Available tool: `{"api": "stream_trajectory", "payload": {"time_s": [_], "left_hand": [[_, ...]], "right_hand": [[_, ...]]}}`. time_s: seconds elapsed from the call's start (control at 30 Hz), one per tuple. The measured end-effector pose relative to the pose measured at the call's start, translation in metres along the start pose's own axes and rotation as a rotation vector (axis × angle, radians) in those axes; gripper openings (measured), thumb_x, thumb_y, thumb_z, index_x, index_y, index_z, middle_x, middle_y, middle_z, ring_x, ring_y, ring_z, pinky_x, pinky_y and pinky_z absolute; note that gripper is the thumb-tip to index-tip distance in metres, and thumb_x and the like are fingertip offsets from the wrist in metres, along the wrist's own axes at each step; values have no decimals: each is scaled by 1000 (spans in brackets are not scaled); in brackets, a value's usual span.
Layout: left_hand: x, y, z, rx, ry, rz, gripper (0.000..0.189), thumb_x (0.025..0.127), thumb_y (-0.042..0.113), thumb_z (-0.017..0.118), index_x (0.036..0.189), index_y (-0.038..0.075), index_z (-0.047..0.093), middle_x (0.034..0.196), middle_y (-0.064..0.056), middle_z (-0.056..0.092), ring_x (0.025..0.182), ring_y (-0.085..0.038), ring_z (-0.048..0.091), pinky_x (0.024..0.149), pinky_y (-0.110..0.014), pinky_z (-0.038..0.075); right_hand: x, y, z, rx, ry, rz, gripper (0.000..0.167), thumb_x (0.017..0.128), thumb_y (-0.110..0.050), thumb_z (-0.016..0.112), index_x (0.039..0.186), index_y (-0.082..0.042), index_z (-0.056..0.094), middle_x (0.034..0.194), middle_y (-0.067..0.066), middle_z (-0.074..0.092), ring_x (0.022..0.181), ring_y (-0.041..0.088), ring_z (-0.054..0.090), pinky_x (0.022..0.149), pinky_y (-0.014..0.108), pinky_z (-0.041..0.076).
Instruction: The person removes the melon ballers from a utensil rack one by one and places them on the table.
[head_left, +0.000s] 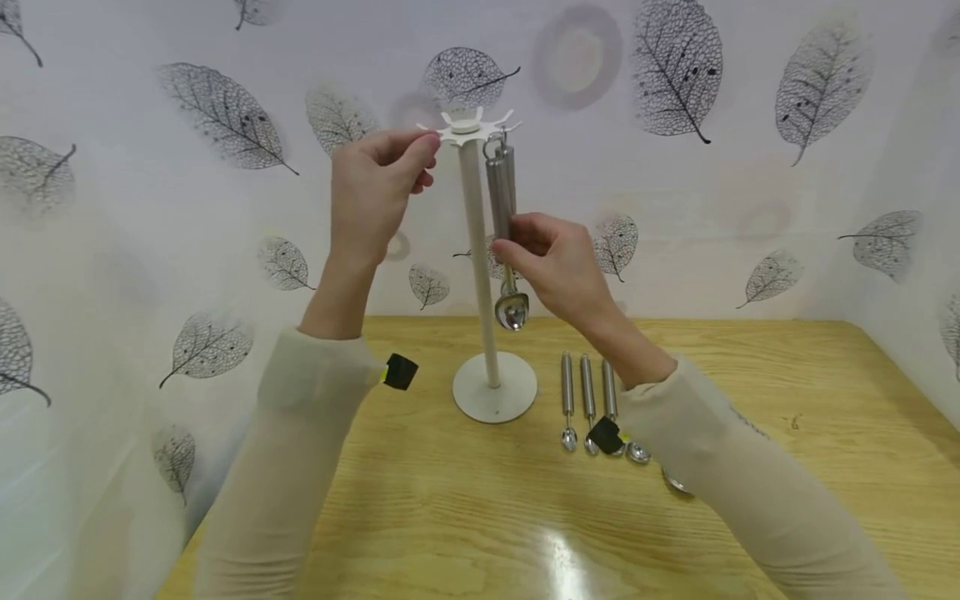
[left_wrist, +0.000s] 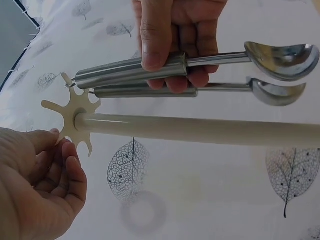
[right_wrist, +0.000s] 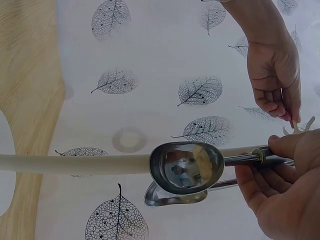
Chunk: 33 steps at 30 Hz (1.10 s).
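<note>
A cream-coloured hanging rack (head_left: 480, 267) stands on a round base, with a star of hooks (head_left: 466, 127) on top. My left hand (head_left: 375, 187) pinches one hook at its left side between thumb and fingers. On the right side, my right hand (head_left: 558, 262) holds an ice cream scoop (left_wrist: 282, 61) by its steel handle, thumb on one side and fingers on the other. The scoop's ring end is up at a hook; whether it is seated I cannot tell. A second scoop (left_wrist: 281, 94) hangs close behind it, bowl down.
Several steel utensils lie on the wooden table (head_left: 420, 500), right of the round base (head_left: 480, 404); a small spoon-shaped one (head_left: 567, 396) is leftmost. My right sleeve (head_left: 720, 467) hides some of them. A leaf-patterned wall covering (head_left: 360, 50) rises behind the table.
</note>
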<state>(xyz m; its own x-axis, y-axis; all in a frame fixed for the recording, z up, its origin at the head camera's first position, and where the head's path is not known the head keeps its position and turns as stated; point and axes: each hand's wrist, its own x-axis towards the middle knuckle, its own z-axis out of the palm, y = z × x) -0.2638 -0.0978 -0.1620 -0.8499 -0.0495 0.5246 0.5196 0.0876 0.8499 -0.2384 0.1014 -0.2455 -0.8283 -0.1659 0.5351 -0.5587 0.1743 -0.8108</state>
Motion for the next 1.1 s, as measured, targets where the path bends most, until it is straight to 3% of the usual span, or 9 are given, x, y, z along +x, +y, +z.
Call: {"api": "stream_trajectory", "payload": {"time_s": [0.3, 0.6, 0.8, 1.1], "left_hand": [[2, 5, -6, 24, -44, -50, 19, 96, 12, 76, 106, -4, 77, 83, -4, 70, 71, -14, 64, 76, -25, 59], [4, 6, -6, 51, -61, -59, 21, 97, 13, 75, 109, -4, 76, 87, -5, 71, 73, -13, 65, 76, -23, 59], [4, 5, -7, 53, -61, -72, 21, 97, 13, 75, 109, -4, 76, 88, -6, 71, 73, -14, 65, 75, -22, 58], [5, 9, -7, 82, -79, -86, 22, 97, 15, 75, 110, -3, 76, 89, -6, 71, 76, -15, 66, 78, -26, 59]], "right_hand": [[1, -7, -4, 17, 14, -49, 27, 98, -3, 70, 123, 7, 68, 111, 20, 73, 94, 24, 73, 84, 29, 61], [-14, -21, -24, -5, 24, -69, 30, 98, 0, 70, 127, 9, 65, 111, 21, 72, 93, 18, 72, 86, 28, 60], [-31, -28, -49, -21, 25, 3, 28, 99, -4, 70, 124, 7, 67, 107, 13, 74, 92, 20, 73, 84, 27, 61], [-65, -23, -98, -140, 30, 126, 23, 99, -13, 73, 119, -3, 71, 105, 3, 76, 91, 18, 74, 83, 23, 60]]}}
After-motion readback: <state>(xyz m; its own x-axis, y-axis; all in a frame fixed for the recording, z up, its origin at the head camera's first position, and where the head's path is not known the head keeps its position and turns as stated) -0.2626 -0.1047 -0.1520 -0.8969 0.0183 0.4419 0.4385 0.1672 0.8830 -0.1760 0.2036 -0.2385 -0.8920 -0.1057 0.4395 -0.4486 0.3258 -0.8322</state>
